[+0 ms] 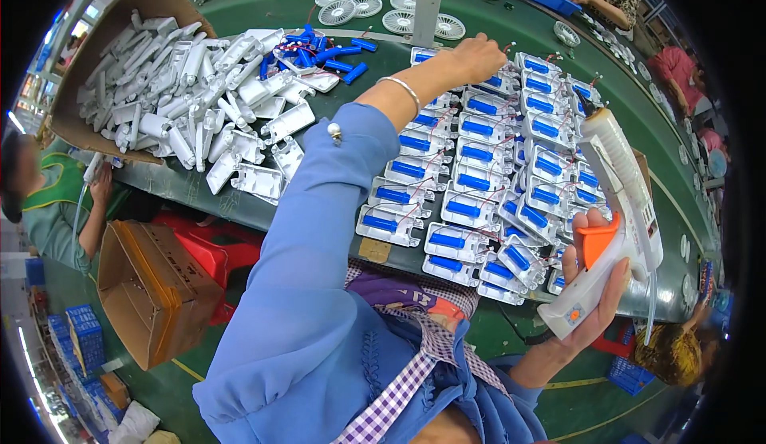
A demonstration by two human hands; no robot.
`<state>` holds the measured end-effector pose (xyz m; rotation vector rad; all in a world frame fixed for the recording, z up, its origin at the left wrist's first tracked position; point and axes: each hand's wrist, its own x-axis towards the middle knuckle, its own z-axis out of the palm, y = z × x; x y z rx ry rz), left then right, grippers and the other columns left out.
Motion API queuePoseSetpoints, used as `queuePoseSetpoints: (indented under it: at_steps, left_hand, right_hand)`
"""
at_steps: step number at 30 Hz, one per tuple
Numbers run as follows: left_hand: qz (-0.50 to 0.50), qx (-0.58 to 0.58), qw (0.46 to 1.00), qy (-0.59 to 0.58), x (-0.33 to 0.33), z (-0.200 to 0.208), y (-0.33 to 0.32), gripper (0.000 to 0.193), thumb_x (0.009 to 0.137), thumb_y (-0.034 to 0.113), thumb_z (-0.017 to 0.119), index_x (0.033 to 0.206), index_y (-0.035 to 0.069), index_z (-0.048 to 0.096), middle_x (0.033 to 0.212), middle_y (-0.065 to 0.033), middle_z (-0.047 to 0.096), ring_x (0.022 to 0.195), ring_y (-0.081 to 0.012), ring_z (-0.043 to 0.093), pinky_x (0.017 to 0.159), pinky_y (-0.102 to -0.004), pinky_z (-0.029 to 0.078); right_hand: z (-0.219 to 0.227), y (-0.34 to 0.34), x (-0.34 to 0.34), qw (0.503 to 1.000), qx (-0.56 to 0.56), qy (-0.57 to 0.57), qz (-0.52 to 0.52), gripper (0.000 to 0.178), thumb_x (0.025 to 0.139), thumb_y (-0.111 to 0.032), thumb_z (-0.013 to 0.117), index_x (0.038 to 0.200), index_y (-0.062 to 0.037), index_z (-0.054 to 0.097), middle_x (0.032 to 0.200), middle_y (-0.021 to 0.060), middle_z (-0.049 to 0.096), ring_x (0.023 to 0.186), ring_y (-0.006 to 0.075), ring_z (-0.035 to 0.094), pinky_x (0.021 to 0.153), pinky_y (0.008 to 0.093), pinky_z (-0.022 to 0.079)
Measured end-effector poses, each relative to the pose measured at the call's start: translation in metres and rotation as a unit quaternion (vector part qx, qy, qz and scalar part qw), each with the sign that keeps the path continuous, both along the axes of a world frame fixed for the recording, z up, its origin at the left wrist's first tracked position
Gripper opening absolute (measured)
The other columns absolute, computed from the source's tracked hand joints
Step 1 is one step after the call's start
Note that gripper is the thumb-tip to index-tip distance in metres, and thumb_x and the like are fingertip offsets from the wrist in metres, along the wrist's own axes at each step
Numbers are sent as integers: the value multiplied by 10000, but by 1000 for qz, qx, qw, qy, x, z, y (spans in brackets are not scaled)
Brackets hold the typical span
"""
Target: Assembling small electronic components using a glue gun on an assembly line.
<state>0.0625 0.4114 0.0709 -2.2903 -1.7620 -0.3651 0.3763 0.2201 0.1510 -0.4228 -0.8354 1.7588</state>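
Note:
My right hand (600, 294) is wrapped round a white glue gun (630, 205) with an orange trigger, its fingers at the trigger and its dark nozzle pointing up and away. A clear glue stick (652, 304) hangs from its back end. Reaching over the far rows, my left hand (477, 59) is closed with its fingertips down among the white plastic housings (476, 153); what it pinches is hidden. Each housing in these rows carries a blue cylindrical battery (474, 181) with thin red wires. Some housings at the near right lie overlapped and tilted.
A tipped cardboard box (76, 113) spills white plastic shells (195, 65) at the left, beside loose blue batteries (319, 51). Round white grilles (337, 11) lie beyond a metal post (428, 5). Co-workers sit left and far right. An open carton (152, 292) stands near a red stool (211, 248).

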Motion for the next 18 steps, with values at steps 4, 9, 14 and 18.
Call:
queuePoseSetpoints:
  at_steps: [4, 9, 14, 18]
  left_hand:
    - [31, 6, 999, -19, -10, -5, -5, 222, 768, 26, 581, 974, 10, 662, 947, -207, 655, 924, -396, 623, 759, -462, 551]
    - [12, 62, 995, -77, 9, -8, 8, 158, 744, 43, 572, 855, 39, 684, 890, -217, 673, 853, -400, 663, 717, -482, 554]
    - [12, 184, 978, -101, 9, 35, -116, 57, 729, 39, 610, 767, 11, 641, 823, -145, 613, 844, -311, 603, 675, -422, 525]
    - [168, 185, 967, -46, -24, 19, -242, 114, 747, 130, 687, 749, 40, 617, 776, -110, 595, 810, -266, 586, 633, -367, 498]
  right_hand:
    - [-3, 2, -6, 997, 6, 22, 75, 529, 1019, -261, 331, 1449, 0, 168, 1410, 279, 317, 1332, 395, 318, 923, 499, 522]
    - [-4, 2, 3, 993, 22, -115, -16, 556, 1017, -316, 327, 1461, -15, 179, 1420, 233, 356, 1320, 340, 371, 883, 373, 565]
    - [-3, 0, -12, 987, 33, -156, 7, 554, 1024, -308, 290, 1456, 11, 153, 1417, 254, 339, 1333, 356, 348, 938, 391, 540]
    - [-11, 0, -30, 987, 14, -151, 54, 542, 1026, -295, 276, 1453, 17, 156, 1421, 261, 328, 1327, 363, 356, 941, 398, 539]
